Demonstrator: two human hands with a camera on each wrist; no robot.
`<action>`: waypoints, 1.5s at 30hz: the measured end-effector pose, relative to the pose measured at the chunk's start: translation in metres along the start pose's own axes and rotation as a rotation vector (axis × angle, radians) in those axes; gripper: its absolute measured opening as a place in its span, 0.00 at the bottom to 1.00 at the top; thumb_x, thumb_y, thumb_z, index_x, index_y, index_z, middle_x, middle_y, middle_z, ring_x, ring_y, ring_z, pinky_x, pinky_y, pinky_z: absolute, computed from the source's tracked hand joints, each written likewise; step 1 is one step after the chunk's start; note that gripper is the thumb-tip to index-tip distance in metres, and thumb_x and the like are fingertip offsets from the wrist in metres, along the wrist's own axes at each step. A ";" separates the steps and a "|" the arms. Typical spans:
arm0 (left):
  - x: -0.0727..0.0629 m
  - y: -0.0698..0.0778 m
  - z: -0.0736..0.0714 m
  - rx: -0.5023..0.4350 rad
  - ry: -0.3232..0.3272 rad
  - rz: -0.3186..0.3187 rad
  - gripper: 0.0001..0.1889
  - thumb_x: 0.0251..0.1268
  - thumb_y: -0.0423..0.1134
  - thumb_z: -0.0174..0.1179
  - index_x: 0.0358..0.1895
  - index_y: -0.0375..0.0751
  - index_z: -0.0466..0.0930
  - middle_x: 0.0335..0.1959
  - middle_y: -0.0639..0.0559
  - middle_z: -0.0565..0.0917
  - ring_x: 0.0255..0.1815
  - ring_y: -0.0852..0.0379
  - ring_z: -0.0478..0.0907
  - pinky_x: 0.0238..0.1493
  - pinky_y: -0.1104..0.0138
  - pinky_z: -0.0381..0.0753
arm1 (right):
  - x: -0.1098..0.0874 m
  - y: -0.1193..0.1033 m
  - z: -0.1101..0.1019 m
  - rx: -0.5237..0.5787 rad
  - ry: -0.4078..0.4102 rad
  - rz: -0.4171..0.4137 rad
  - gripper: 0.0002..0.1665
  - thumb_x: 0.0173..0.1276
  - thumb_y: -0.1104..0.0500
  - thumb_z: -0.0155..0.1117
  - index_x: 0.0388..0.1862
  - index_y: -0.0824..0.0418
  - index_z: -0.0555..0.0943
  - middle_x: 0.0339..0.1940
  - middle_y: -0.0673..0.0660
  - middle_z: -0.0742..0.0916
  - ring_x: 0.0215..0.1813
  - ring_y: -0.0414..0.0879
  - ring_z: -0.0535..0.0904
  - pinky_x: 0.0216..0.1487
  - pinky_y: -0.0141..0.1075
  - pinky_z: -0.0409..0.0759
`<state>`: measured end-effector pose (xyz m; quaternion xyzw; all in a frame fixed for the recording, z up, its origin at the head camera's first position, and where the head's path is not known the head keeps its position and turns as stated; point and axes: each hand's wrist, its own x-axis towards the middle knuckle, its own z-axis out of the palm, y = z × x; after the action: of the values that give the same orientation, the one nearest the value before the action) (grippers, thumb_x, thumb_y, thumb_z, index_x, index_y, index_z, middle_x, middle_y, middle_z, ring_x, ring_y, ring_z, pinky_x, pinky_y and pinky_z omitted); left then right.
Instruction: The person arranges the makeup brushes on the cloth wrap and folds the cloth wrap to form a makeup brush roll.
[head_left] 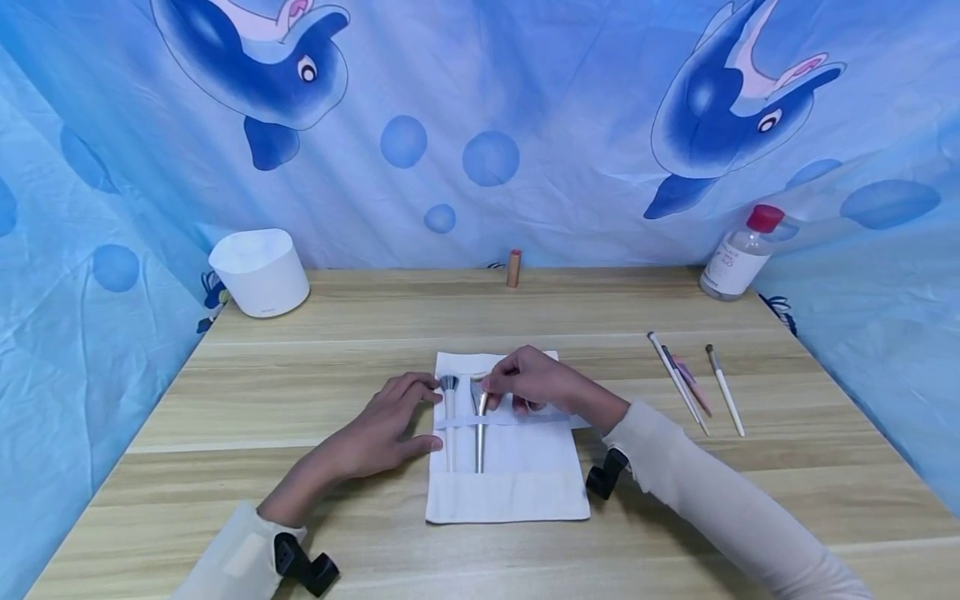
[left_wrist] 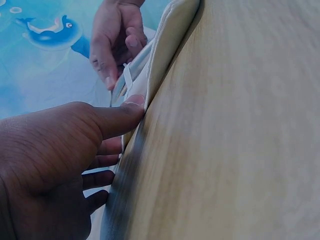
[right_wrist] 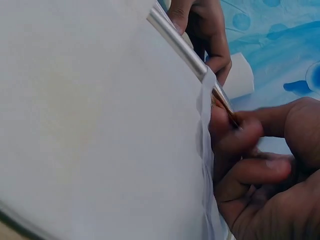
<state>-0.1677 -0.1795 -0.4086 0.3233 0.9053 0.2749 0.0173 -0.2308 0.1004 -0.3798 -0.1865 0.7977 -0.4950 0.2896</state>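
A white cloth brush roll (head_left: 517, 497) lies unfolded on the wooden table, a pale band (head_left: 450, 422) running across it. My right hand (head_left: 536, 383) pinches a silver-handled makeup brush (head_left: 480, 446) near its head; the handle passes under the band, as the right wrist view also shows. Beside it, a white-handled makeup brush (head_left: 450, 433) with a dark-tipped head is tucked under the same band. My left hand (head_left: 378, 429) rests at the roll's left edge, thumb and fingers extended. The left wrist view shows its thumb (left_wrist: 120, 119) touching the cloth edge.
Several slim brushes, among them a white one (head_left: 726, 392) and a pink one (head_left: 693, 387), lie to the right. A white container (head_left: 262, 279) stands back left, a copper-coloured tube (head_left: 513, 269) back centre, a red-capped bottle (head_left: 735, 262) back right. A blue curtain hangs behind.
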 end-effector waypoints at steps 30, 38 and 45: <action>-0.001 0.002 0.002 -0.014 0.012 -0.005 0.28 0.65 0.50 0.69 0.59 0.35 0.73 0.71 0.43 0.65 0.72 0.43 0.59 0.69 0.45 0.61 | -0.096 0.037 -0.130 -0.873 0.580 0.215 0.15 0.74 0.53 0.60 0.49 0.62 0.82 0.38 0.57 0.87 0.32 0.49 0.80 0.28 0.42 0.76; -0.001 0.001 0.001 -0.013 0.021 0.010 0.27 0.66 0.50 0.68 0.59 0.35 0.73 0.71 0.41 0.65 0.72 0.42 0.59 0.68 0.44 0.61 | -0.104 0.060 -0.158 -0.875 0.519 0.397 0.17 0.73 0.53 0.62 0.45 0.68 0.82 0.29 0.58 0.82 0.28 0.52 0.75 0.25 0.40 0.72; 0.000 0.000 0.002 -0.013 0.025 0.021 0.27 0.65 0.50 0.68 0.58 0.35 0.73 0.70 0.41 0.66 0.72 0.42 0.60 0.68 0.44 0.61 | -0.100 0.066 -0.156 -0.838 0.481 0.453 0.14 0.70 0.53 0.64 0.34 0.64 0.85 0.24 0.56 0.80 0.25 0.50 0.75 0.25 0.39 0.72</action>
<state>-0.1671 -0.1789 -0.4100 0.3290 0.9003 0.2849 0.0051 -0.2565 0.2946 -0.3583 0.0095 0.9912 -0.0877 0.0989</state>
